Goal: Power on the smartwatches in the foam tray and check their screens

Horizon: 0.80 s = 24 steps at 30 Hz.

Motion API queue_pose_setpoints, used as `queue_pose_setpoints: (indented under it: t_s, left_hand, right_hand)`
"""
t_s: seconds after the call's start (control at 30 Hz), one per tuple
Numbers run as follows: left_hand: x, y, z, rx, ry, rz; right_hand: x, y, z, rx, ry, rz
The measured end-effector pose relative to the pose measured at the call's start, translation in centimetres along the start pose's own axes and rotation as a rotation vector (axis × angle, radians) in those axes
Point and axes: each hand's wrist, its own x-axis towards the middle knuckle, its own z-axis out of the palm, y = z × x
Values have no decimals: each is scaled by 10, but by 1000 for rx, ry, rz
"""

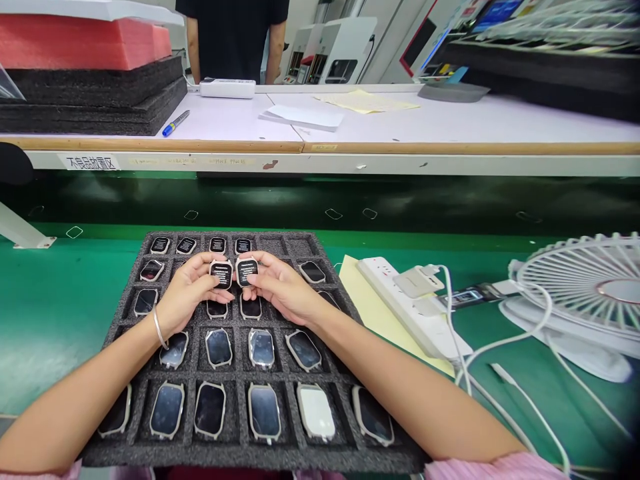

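Two strapless smartwatches are held side by side above a black foam tray [240,373]. My left hand [189,288] grips one smartwatch [221,275] by its edges, thumb at the lower part of its face. The other smartwatch [247,272] is pinched in my right hand [283,287], its thumb also over the lower face. Both screens are lit with lines of white text too small to read. Several more watches lie in the tray's compartments, among them a dark one [210,409] and one with a white face [316,411]. My hands and forearms hide some compartments.
Right of the tray lie yellow paper [353,283], a white power strip [400,300] with a plugged-in charger [419,281], loose white cables and a white fan [595,293]. A raised shelf [225,127] behind bears foam stacks, papers and a pen [176,124]. A person [233,40] stands beyond.
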Motion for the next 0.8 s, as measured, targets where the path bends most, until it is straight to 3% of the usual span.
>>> queue_pose_setpoints:
  t_s: [0.8]
  left_hand:
    - [0, -5, -1, 12, -14, 27]
  right_hand:
    - [-1, -2, 3, -69, 5, -29]
